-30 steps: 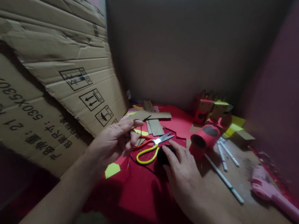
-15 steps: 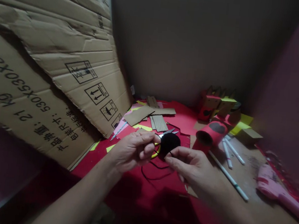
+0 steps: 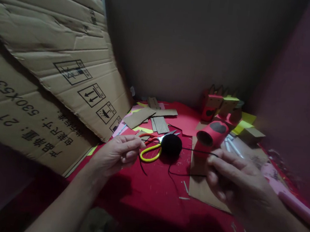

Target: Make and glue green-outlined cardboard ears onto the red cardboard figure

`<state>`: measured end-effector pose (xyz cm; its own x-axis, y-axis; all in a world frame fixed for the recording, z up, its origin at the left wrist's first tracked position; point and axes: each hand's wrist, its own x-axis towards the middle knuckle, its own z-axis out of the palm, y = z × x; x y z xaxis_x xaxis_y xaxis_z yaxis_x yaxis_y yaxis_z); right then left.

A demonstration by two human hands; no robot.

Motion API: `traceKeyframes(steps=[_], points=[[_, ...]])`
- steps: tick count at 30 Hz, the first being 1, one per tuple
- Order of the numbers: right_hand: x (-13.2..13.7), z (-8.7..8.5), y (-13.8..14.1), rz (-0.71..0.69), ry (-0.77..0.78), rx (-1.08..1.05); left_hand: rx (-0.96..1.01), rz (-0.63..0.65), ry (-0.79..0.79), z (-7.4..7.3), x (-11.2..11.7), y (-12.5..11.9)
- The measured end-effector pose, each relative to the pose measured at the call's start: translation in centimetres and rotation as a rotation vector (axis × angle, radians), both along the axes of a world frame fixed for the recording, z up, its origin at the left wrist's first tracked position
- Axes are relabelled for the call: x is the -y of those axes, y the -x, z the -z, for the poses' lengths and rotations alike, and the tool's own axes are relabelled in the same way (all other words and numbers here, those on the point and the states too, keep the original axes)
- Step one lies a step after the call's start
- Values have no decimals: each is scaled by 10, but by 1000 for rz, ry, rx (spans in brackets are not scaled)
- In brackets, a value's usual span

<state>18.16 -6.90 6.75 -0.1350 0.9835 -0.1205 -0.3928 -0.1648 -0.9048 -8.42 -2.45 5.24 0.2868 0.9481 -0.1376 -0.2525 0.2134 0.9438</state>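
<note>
Between my two hands a black cord [image 3: 195,150] is stretched nearly level, passing at a round black pom-pom-like ball [image 3: 171,145]. My left hand [image 3: 122,150] pinches the cord left of the ball, and a loose end dangles below it. On the other side, my right hand [image 3: 230,175] pinches the cord between thumb and forefinger, with another strand trailing under it. Whether the cord goes around the ball or across it, I cannot tell. Behind the ball, scissors [image 3: 151,154] with one yellow and one red handle loop lie on the red cloth, their blades partly hidden.
A big cardboard sheet [image 3: 52,64] leans at the left. Cardboard scraps [image 3: 161,125] lie at the back. A red tube [image 3: 214,133] with a black patch stands right of the ball, near white pens [image 3: 233,146]. A pink glue-gun-like tool [image 3: 297,205] lies at far right.
My hands have moved apart, left hand leftward and right hand rightward, pulling the cord straight. The ball and both scissor handles now show more fully. The view has shifted slightly right.
</note>
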Motion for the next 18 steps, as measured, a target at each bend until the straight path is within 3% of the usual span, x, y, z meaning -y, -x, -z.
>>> traceKeyframes(steps=[4, 7, 13, 18], points=[[14, 6, -16, 46, 44, -53, -111, -20, -14, -1, 4, 6], [23, 17, -25, 39, 68, -73, -189, 6, -39, -1, 9, -3], [43, 28, -36, 40, 79, -75, -283, 154, -109, 3, 12, -36], [58, 30, -48, -27, -14, -3, -307, 278, -154, 2, 9, -54]])
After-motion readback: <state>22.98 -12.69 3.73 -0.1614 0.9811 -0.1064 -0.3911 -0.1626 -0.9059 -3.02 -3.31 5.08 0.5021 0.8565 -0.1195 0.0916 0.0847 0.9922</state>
